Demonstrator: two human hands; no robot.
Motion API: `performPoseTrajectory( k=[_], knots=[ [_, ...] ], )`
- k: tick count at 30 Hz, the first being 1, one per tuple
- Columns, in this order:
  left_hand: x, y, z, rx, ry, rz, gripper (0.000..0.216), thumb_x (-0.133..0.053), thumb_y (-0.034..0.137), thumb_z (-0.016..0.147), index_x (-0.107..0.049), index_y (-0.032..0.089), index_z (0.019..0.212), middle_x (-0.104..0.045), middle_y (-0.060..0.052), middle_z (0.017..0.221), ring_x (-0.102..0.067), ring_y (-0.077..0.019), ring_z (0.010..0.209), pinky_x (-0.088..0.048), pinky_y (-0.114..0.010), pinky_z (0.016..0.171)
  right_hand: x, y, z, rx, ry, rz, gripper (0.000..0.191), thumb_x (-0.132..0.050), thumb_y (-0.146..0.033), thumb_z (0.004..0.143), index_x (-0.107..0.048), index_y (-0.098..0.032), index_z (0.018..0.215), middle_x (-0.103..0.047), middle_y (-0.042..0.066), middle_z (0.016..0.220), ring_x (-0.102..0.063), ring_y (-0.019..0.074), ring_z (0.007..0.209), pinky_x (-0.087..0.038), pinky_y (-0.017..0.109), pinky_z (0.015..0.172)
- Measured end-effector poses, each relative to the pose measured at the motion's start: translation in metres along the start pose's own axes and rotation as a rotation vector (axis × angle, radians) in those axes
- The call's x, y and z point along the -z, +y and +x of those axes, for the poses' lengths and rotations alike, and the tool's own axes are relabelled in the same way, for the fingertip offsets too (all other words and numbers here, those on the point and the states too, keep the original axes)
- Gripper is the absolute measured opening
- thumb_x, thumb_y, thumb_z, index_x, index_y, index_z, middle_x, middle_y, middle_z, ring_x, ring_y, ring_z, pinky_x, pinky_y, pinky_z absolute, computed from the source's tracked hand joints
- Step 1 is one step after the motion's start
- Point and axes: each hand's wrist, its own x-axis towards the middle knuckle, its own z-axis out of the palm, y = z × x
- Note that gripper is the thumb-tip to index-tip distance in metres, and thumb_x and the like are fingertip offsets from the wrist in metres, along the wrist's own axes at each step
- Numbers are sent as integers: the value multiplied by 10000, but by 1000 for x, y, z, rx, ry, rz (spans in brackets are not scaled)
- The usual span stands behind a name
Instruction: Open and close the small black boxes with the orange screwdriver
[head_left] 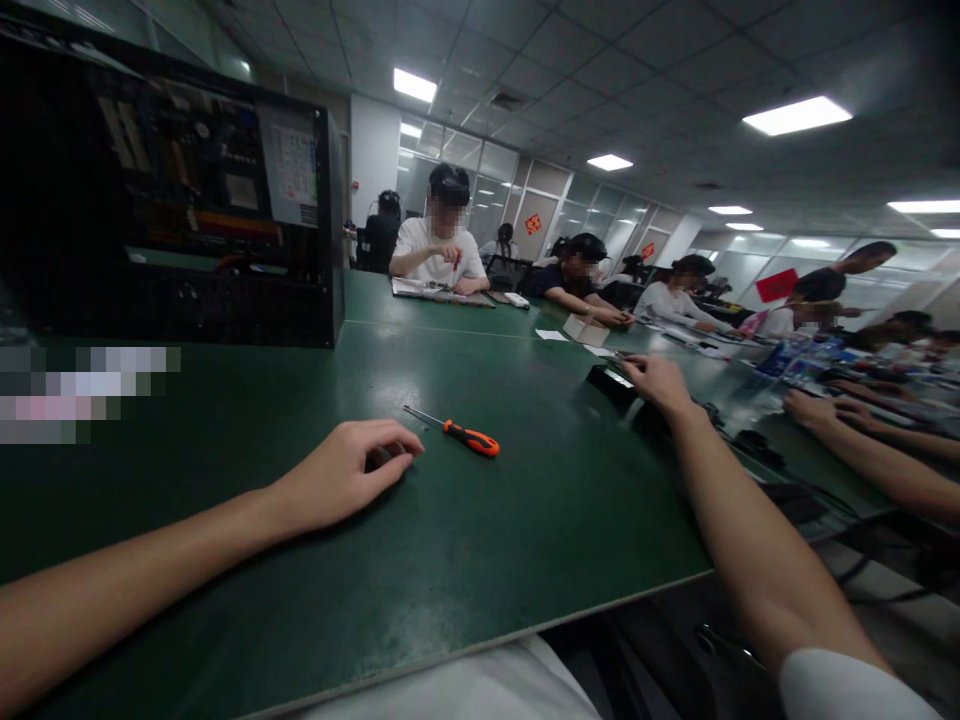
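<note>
One screwdriver [472, 439] | just beside unclenched left grip [361, 462] | right grip [657, 382] at black box [610, 385], hold unclear

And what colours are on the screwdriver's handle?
The screwdriver handle is orange and black, seen in the head view.

We've got a screwdriver [454, 430] in bold orange and black, and a deep green table [487, 540]! We spot a black computer case [225, 305], and our own sleeve [836, 682] is white!
</note>
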Motion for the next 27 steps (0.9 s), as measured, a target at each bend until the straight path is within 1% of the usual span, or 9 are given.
performPoseTrajectory(
  k=[3, 6, 10, 17, 23, 27],
  knots=[
    [-1, -2, -1, -13, -4, -11, 239, -555, 316, 943, -749, 205, 1028, -753, -44, 985, -688, -191, 833, -530, -284, 750, -10, 20, 2, -9, -45, -56, 454, -530, -372, 932, -754, -125, 1241, -766, 187, 1098, -704, 332, 1021, -510, 381, 867],
    [-1, -5, -1, -25, -15, -31, 236, -552, 316, 947, -746, 206, 1024, -751, -44, 980, -685, -188, 832, -525, -279, 753, -19, 26, 6, 20, -78, -90, 438, -531, -399, 940, -762, -170, 1233, -773, 144, 1101, -708, 299, 1016, -509, 347, 863],
    [-1, -6, -2, -42, -23, -43, 228, -553, 295, 945, -745, 199, 1020, -746, -43, 976, -679, -181, 822, -517, -273, 743, -22, 28, 8, 48, -108, -131, 432, -534, -410, 940, -764, -184, 1229, -775, 129, 1093, -707, 285, 1012, -504, 333, 855],
    [-2, -7, -1, -75, -26, -45, 219, -555, 291, 946, -749, 204, 1001, -743, -42, 978, -671, -177, 813, -514, -277, 748, -13, 27, 8, 77, -156, -172, 425, -567, -423, 923, -768, -184, 1211, -777, 129, 1086, -706, 296, 1013, -499, 337, 854],
    [-3, -7, -1, -75, -40, -47, 220, -548, 284, 940, -746, 204, 990, -740, -49, 991, -669, -184, 825, -515, -276, 736, -13, 21, 5, 87, -149, -183, 386, -559, -403, 920, -781, -203, 1165, -785, 101, 1063, -715, 267, 968, -509, 319, 830],
    [-2, -7, -1, -82, -42, -39, 212, -544, 273, 946, -741, 201, 981, -734, -48, 990, -667, -184, 833, -508, -279, 751, -15, 19, 5, 94, -130, -214, 432, -523, -387, 931, -750, -180, 1235, -772, 134, 1105, -705, 280, 987, -505, 336, 834]
  ],
)
